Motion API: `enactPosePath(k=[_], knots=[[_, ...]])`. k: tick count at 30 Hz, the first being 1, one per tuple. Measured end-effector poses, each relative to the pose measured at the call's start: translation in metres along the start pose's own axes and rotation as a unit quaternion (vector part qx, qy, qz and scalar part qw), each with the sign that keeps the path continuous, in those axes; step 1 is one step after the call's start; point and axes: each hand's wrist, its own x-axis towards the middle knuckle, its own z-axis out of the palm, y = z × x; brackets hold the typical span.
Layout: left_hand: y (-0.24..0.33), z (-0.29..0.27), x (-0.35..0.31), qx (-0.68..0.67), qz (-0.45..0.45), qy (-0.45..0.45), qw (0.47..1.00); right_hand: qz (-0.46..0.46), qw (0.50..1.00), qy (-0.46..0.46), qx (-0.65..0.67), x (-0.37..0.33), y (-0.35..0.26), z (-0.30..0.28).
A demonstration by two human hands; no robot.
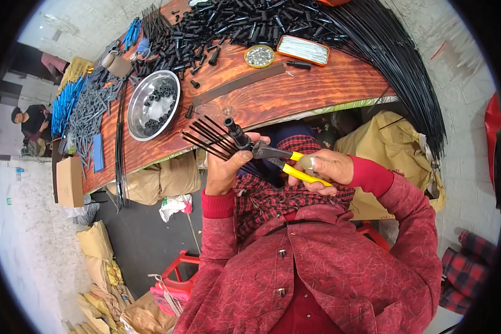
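"Where's the black fitting?"

"Right of the metal bowl. Beside it, the left hand pinches black rods between thumb and fingers."

"And the right hand?"

"Farther right of the bowl, fingers wrapped round the pliers. I'd keep the jaws square to the fitting, left thumb clear, and squeeze gently."

"Are they gripping it?"

"Can't tell; the left fingertips are partly hidden behind it."

Close fisheye view from the wearer's head, downward over jacket and table.
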Motion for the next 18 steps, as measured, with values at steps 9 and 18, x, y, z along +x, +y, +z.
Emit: enactPosePath(k=[9, 18], knots=[[0.002, -0.003, 0.007, 0.005, -0.011, -0.031, 0.999, 0.039, 0.994, -0.04, 0.092, 0.001, 0.003, -0.012], [0.002, 0.003, 0.01, 0.013, 0.001, -0.027, 1.0, 0.044, 0.997, 0.009, -0.065, 0.002, -0.015, -0.02]])
